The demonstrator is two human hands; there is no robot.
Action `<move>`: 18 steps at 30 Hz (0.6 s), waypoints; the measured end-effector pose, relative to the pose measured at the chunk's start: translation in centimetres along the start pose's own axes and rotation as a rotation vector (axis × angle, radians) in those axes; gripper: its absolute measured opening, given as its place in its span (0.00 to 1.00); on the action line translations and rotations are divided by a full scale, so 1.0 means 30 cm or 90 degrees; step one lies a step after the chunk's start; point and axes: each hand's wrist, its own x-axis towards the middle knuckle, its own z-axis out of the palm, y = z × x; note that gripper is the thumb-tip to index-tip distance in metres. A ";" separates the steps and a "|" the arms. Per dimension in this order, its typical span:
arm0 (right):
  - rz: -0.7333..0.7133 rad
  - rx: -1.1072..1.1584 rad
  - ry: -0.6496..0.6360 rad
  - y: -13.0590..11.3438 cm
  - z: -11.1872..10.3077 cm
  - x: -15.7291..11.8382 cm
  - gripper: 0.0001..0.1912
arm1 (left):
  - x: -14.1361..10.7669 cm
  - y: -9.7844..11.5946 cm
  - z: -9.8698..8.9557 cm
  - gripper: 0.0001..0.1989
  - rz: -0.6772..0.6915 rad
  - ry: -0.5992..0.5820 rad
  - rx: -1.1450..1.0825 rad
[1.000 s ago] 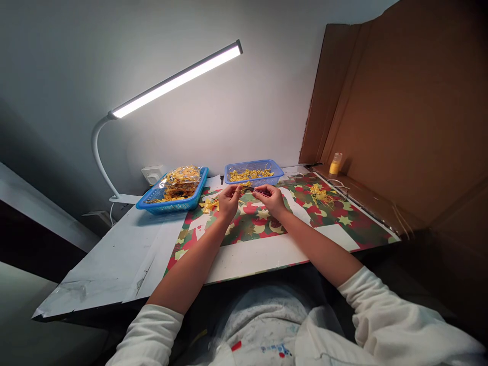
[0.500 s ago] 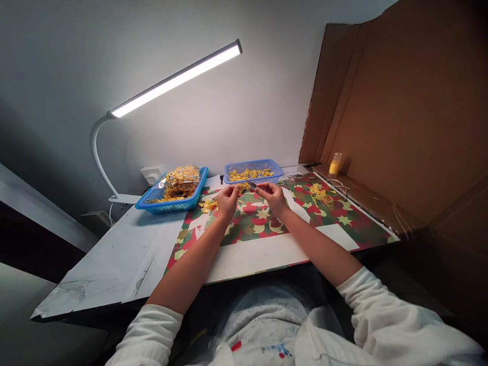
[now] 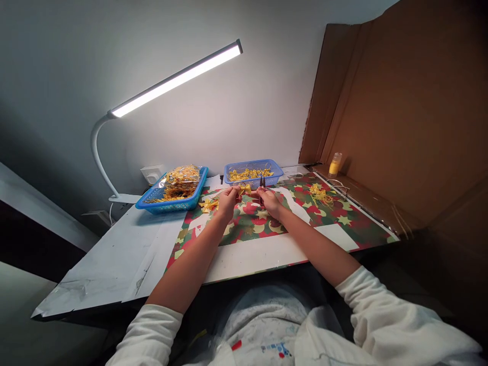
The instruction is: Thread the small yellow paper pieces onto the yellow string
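The yellow bow (image 3: pixel 245 189) sits between your hands, above the middle of the table (image 3: pixel 114 254) and toward its far edge, just on your side of the pale blue basket (image 3: pixel 273 179). Your left hand (image 3: pixel 227 200) pinches one end between thumb and fingertips, which probably leaves the rest exposed and steady. Your right hand (image 3: pixel 270 199) grips a dark-tipped tool (image 3: pixel 262 182) within curled fingers, tips pointing up, presumably so it stays ready while a finger reaches toward the bow; I cannot tell whether that finger touches it. Loose yellow pieces (image 3: pixel 208 204) lie just left of your left hand, likely for easy reach. The bright blue basket (image 3: pixel 204 184) stands near the far left corner, and a yellow tangle (image 3: pixel 320 194) rests toward the right edge, both apart from your working spot. The lamp (image 3: pixel 177 81) slants over the far edge, likely to light your fingers. A small bottle (image 3: pixel 335 163) stands by the far right corner.
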 end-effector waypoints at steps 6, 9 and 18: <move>0.027 -0.020 -0.056 -0.001 -0.010 0.005 0.31 | -0.004 0.007 0.001 0.13 0.005 0.033 -0.007; 0.027 -0.102 0.020 -0.003 -0.036 0.009 0.27 | 0.000 0.025 -0.004 0.12 0.035 0.097 -0.031; -0.057 -0.759 -0.143 -0.044 -0.049 -0.040 0.12 | -0.026 0.092 0.003 0.12 0.130 0.145 -0.102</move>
